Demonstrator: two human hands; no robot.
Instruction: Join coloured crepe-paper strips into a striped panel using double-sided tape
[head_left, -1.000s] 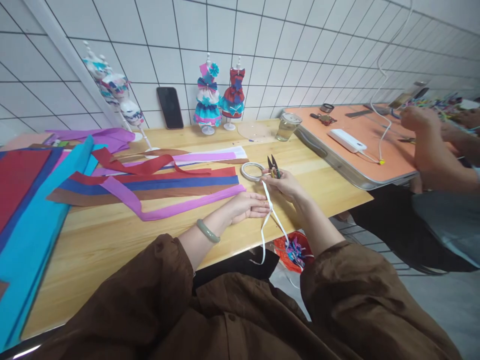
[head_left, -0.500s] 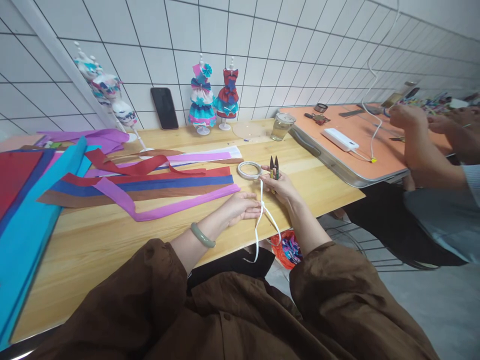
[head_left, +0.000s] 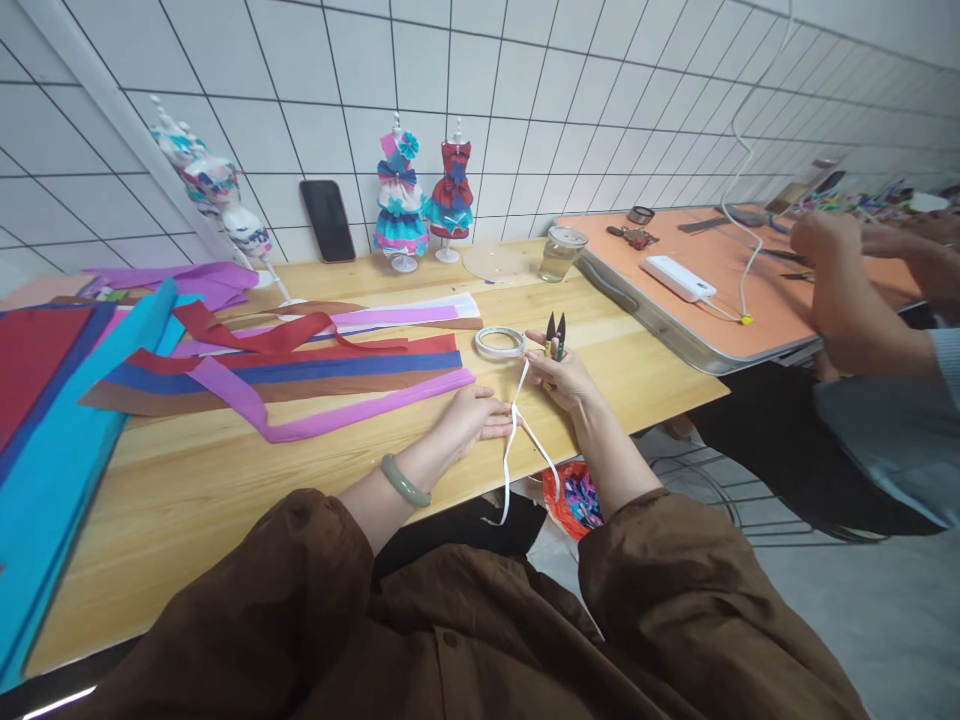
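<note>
A narrow white ribbon (head_left: 535, 440) with a loop or knot near its middle runs between my hands, its two loose ends hanging past the table edge. At that knot my left hand (head_left: 480, 415) pinches the ribbon with its fingers nearly straight; the exact grip is partly hidden. My right hand (head_left: 564, 380) holds the ribbon's upper end at the fingertips. Tucked in the same hand are thread snips (head_left: 555, 338), dark blades pointing up. Just left of the right fingertips lies a roll of tape (head_left: 500, 342) on the wooden table (head_left: 262, 500).
Coloured fabric strips (head_left: 300, 370) cover the table's left. Behind them stand a phone (head_left: 328, 222), dressed mini mannequins (head_left: 402, 205) and a glass jar (head_left: 562, 253). On the right, a co-worker's hands (head_left: 829, 240) work over an orange table (head_left: 675, 320). A red bag (head_left: 577, 500) of scraps sits below.
The knot and my left fingertips have shifted slightly left, and the ribbon between my hands now slants more. My right hand keeps the snips. The co-worker's hands have moved a little.
</note>
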